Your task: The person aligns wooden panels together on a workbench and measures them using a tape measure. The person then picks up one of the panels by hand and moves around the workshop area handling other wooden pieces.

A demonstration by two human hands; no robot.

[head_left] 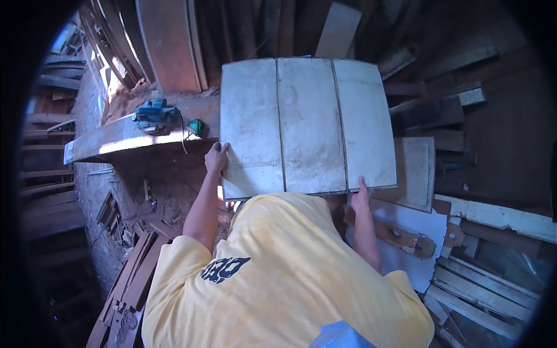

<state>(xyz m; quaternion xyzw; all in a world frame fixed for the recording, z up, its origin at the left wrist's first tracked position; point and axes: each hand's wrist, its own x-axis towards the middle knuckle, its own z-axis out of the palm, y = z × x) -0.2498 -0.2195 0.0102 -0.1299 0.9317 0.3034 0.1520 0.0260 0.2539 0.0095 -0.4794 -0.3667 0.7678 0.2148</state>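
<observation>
A broad white panel (310, 124), stained and split by two dark lines into three sections, lies in front of my chest. My left hand (216, 158) grips its left edge, with the fingers curled behind or under the board. At the near right corner, my right hand (361, 194) holds the bottom edge, its thumb on the white face and its other fingers mostly hidden below. What supports the panel underneath cannot be seen. To the left, a teal power planer (155, 116) sits on a wooden bench (125, 130), near a small green tape measure (195, 126).
Wooden boards (168, 43) lean behind the bench. A second framed panel (415, 174) and a white sheet with a brown wooden piece (406, 238) lie at my right. Stacked planks (481, 296) are at lower right, and wood strips (136, 269) at lower left.
</observation>
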